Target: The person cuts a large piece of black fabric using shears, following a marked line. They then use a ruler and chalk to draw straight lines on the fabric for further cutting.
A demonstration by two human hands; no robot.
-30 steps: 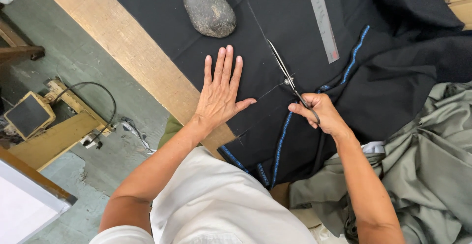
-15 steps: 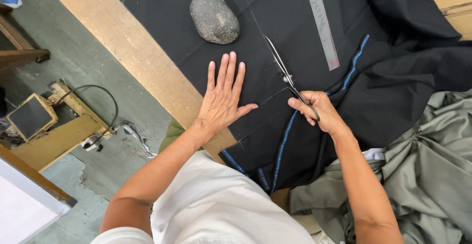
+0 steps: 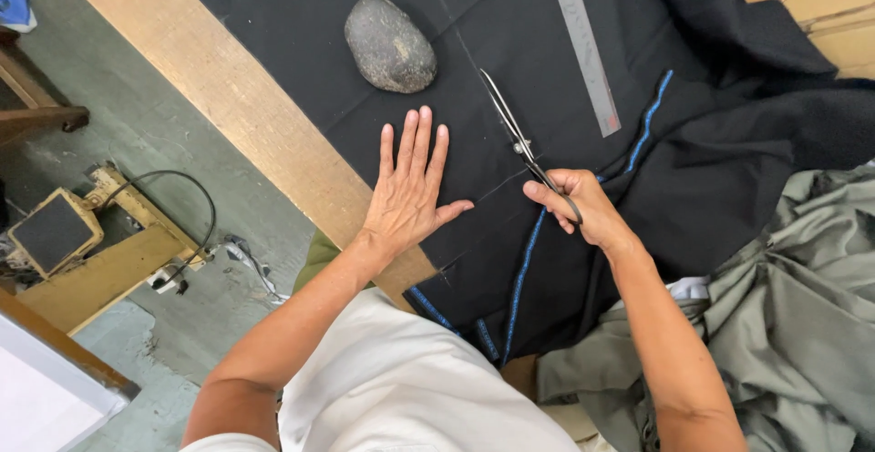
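On black cloth [image 3: 510, 24]: stone [image 3: 390, 44], ruler [image 3: 583, 46]; left hand [image 3: 410, 192] flat, grip apart; right hand [image 3: 583, 210] clamped on scissors [image 3: 515, 128].

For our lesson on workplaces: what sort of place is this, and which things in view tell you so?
Probably a tailoring or sewing workshop. The right hand holds scissors on black cloth spread over a wooden table, the left hand presses it flat, and a metal ruler and stone weight lie on it.

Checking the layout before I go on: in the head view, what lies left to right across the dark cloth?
Grey oval stone → left hand, flat on the black cloth → long metal scissors → right hand gripping their handles → long grey metal ruler → blue-stitched cloth edge → crumpled grey-green fabric.
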